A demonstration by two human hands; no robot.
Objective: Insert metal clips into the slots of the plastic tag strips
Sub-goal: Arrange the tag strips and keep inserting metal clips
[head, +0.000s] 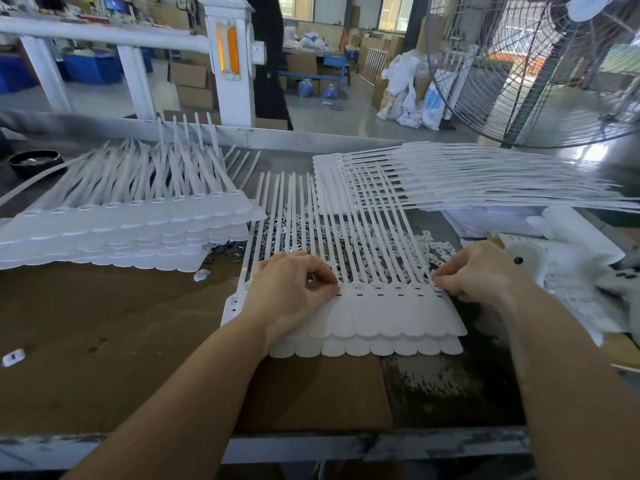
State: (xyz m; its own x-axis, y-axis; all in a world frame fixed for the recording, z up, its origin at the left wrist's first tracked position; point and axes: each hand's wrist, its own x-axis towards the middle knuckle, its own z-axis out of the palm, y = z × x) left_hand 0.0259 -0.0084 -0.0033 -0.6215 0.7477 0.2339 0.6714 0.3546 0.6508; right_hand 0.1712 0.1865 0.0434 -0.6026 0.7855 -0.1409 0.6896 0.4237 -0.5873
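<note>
Both hands work at the slot row of the tag strips [377,317] at the frame's centre. The left hand [294,289] has its fingers curled, pinching a small clip at a slot; the right hand [481,271] pinches the strips' right edge. Loose metal clips [304,233] lie just behind on the desk [104,323].

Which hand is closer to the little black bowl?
Left. The left hand rests on the near tag strips, with the black bowl far off to its left at the table's back. The right hand is farther away, at the strips' right end.
</note>
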